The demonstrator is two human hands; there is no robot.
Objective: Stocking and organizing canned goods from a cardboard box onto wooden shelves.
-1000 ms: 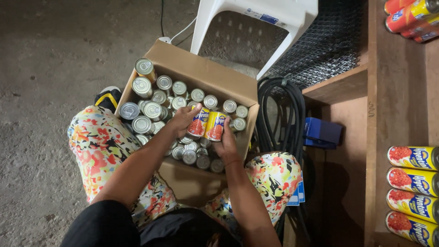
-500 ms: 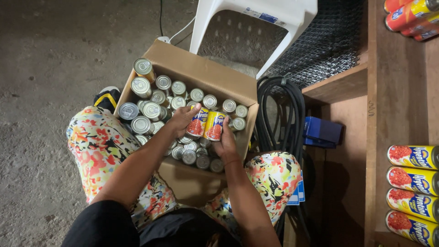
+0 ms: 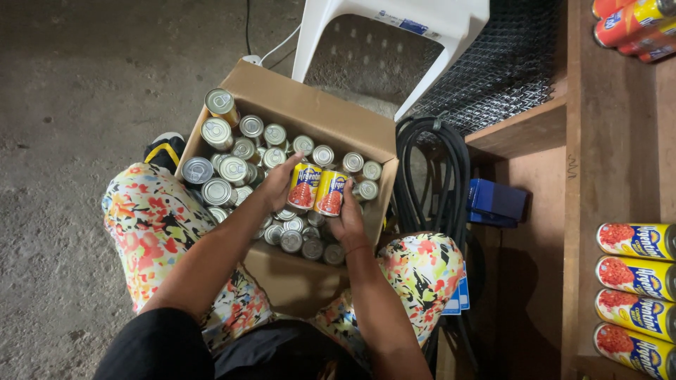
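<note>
left hand [image 3: 276, 184] & right hand [image 3: 346, 214] grip 2 yellow cans [image 3: 318, 188] side by side over the cardboard box [image 3: 320, 116], approx 25 silver-topped cans [image 3: 232, 169] inside; 4 cans on wooden shelf [image 3: 637, 292] at right

Loose floral trousers [image 3: 158, 225] are worn, pale with red, yellow, green and black blotches. A black top [image 3: 162, 348] is seen at 7 o'clock. Arms are bare; a thin red wrist band [image 3: 357, 248] is worn.
</note>
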